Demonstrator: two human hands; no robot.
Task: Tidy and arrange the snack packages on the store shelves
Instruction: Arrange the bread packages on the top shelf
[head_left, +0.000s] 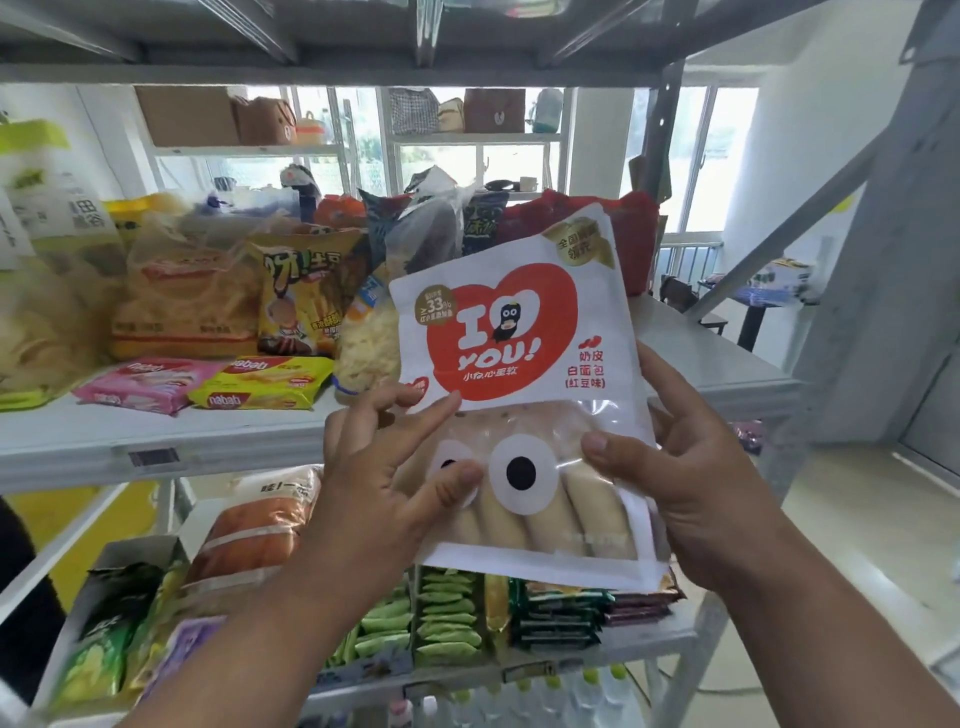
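I hold a white bread package (519, 332) with a red heart, "I YOU!" lettering and two cartoon eyes upright in front of the shelves. Pale bread rolls show through its clear lower window. My left hand (384, 467) pinches its lower left side, thumb on the front over one printed eye, forefinger stretched along the front. My right hand (691, 478) grips its right edge, thumb on the front and fingers behind. The package hides part of the middle shelf (156, 436) and the goods behind it.
On the middle shelf stand yellow chip bags (301, 296), a large orange bag (187, 301), pink (140, 384) and yellow (265, 387) wafer packs, red bags (636, 228) at the right. The lower shelf holds a bread loaf (249, 530), green packets (441, 613), dark bars (561, 613). A grey upright (872, 291) stands right.
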